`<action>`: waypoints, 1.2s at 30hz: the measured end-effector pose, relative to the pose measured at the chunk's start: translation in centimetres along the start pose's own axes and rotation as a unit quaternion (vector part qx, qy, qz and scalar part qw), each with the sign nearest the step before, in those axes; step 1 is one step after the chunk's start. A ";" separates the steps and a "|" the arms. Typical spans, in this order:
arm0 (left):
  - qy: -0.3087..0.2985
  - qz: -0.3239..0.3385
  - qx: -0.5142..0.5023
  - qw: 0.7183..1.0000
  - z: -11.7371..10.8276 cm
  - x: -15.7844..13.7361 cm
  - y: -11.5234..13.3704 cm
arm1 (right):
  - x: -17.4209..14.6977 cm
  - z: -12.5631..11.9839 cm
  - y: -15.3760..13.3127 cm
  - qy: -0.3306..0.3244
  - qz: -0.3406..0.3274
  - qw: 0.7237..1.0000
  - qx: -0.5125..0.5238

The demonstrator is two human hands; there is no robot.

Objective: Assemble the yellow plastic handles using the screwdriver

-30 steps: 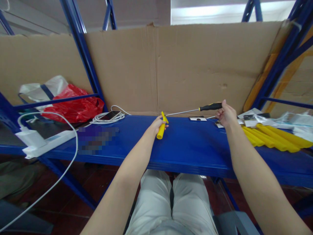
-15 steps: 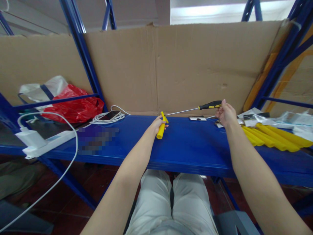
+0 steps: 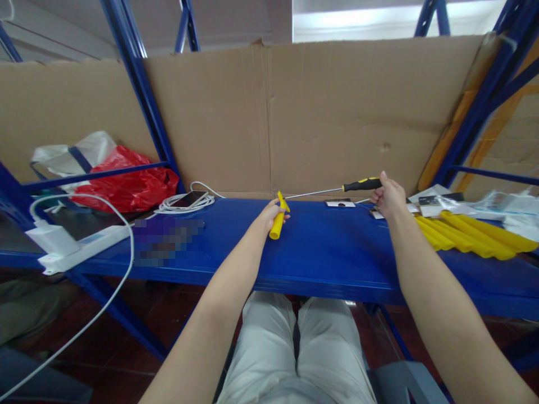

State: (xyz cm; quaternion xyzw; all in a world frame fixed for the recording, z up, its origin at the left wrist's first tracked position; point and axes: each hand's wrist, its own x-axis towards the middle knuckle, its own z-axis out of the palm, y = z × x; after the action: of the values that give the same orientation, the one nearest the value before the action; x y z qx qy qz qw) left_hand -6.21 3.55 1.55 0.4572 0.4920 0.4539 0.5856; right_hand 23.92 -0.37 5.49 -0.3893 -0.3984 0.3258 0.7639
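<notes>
My left hand (image 3: 272, 215) is closed around a yellow plastic handle (image 3: 277, 225), whose hollow-looking tube end points down toward me. In my right hand (image 3: 388, 195) is the butt end of a screwdriver (image 3: 361, 184) with a black and yellow grip, held by the fingertips. Its long shaft runs left, nearly level, and the tip meets the upper part of the yellow handle. Whether the tip sits in a screw is too small to tell. Both hands are above the blue shelf (image 3: 328, 252).
Several yellow tubes (image 3: 475, 235) lie on the right beside clear plastic packets (image 3: 501, 205). A small white-and-black card (image 3: 340, 203) lies at the back. On the left are a coiled white cable (image 3: 185, 203), a power strip (image 3: 84, 247) and a red bag (image 3: 126, 182). Cardboard (image 3: 320, 118) stands behind.
Almost nothing differs. The screwdriver's grip looks slightly turned between my right fingers, while my left hand holds the yellow handle in the same place.
</notes>
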 end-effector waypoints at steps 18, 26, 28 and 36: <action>0.002 0.004 -0.001 1.000 0.2 -0.6 0.1 | -0.7 0.5 -1.1 -0.028 0.044 0.998 0.028; 0.000 0.001 0.008 1.000 0.3 -0.8 0.2 | -0.3 0.2 -0.7 -0.005 0.019 1.000 0.024; 0.002 0.000 0.007 1.000 0.3 -0.8 0.2 | 0.0 0.1 -0.5 -0.002 0.018 0.999 0.030; -0.003 0.006 0.006 1.000 0.3 -0.8 0.2 | 0.5 -0.3 0.1 -0.006 0.003 1.000 0.021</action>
State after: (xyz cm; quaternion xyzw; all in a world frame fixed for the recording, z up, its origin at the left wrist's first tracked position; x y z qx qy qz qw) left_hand -5.99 2.79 1.94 0.4653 0.4902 0.4532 0.5812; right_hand 24.36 0.02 5.45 -0.3724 -0.3951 0.3389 0.7684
